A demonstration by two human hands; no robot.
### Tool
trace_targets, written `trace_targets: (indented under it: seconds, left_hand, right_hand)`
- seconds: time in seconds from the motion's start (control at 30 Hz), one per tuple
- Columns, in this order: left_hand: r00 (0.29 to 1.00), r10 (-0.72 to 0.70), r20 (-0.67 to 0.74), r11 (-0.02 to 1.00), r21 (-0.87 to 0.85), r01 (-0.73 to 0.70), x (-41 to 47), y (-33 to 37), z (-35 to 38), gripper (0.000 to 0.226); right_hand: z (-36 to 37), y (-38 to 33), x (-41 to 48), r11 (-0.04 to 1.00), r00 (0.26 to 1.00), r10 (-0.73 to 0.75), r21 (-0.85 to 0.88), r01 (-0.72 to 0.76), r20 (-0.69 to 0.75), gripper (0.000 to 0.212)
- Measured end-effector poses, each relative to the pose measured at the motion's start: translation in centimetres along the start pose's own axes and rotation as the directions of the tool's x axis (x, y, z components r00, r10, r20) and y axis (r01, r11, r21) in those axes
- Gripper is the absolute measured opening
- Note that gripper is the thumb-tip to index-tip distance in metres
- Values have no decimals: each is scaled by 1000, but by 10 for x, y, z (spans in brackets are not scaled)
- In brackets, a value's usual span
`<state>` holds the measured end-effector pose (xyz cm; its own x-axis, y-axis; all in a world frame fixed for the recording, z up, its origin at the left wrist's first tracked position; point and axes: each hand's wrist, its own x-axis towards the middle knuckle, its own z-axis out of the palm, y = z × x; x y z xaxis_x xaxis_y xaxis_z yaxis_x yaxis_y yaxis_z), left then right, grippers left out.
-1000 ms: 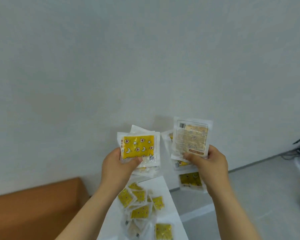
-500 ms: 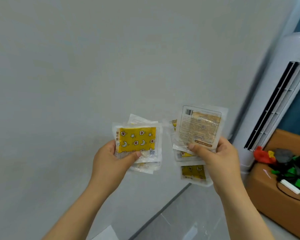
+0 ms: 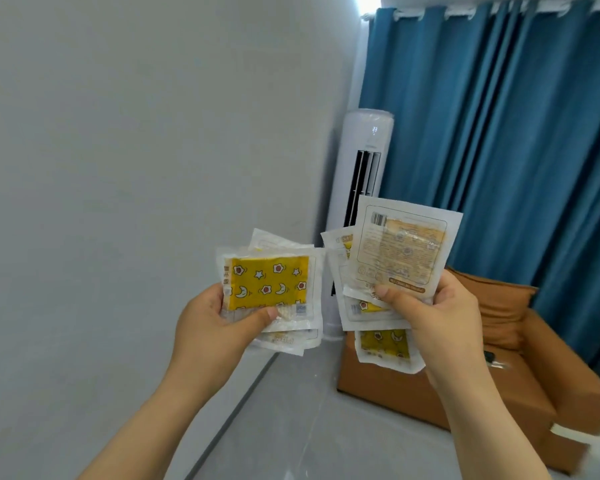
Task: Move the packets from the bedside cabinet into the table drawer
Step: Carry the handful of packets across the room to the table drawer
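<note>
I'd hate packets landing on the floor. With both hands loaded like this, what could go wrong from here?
The right hand holds a fanned stack; its lowest packet hangs below the grip and may slip out. The left hand pinches its yellow-fronted stack near the bottom edge, so rear packets could slide. Neither hand is free for opening a drawer.
</note>
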<state>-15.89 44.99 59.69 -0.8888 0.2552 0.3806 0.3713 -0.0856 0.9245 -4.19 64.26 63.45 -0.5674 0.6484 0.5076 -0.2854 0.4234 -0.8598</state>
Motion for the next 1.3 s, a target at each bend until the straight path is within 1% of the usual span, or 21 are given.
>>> trace_targets:
  seconds: [0.23, 0.5, 0.7, 0.9, 1.0, 1.3]
  left_hand:
    - [978, 2, 209, 998, -65, 12, 42, -19, 113, 25]
    - [913, 44, 406, 988, -153, 20, 113, -46, 224, 27]
    - [817, 83, 570, 980, -195, 37, 162, -62, 305, 27]
    - [717, 101, 690, 970, -227, 82, 172, -83, 396, 27]
    - [671, 122, 732, 966, -241, 88, 169, -85, 445, 24]
    - [563, 197, 803, 953, -291, 81, 148, -66, 613, 25]
  right_hand:
    - [-78, 38, 44, 996, 983, 6, -82, -22, -186, 34]
    - [-123, 84, 103, 978, 925, -29, -200, -51, -378, 34]
    - [-151, 114, 142, 959, 844, -40, -257, -117, -535, 35]
    - [-198, 142, 158, 941, 754, -55, -288, -181, -654, 34]
    - [-229, 156, 168, 937, 706, -75, -293, -192, -704, 34]
    - [-363, 189, 208, 922, 609, -151, -333, -197, -778, 35]
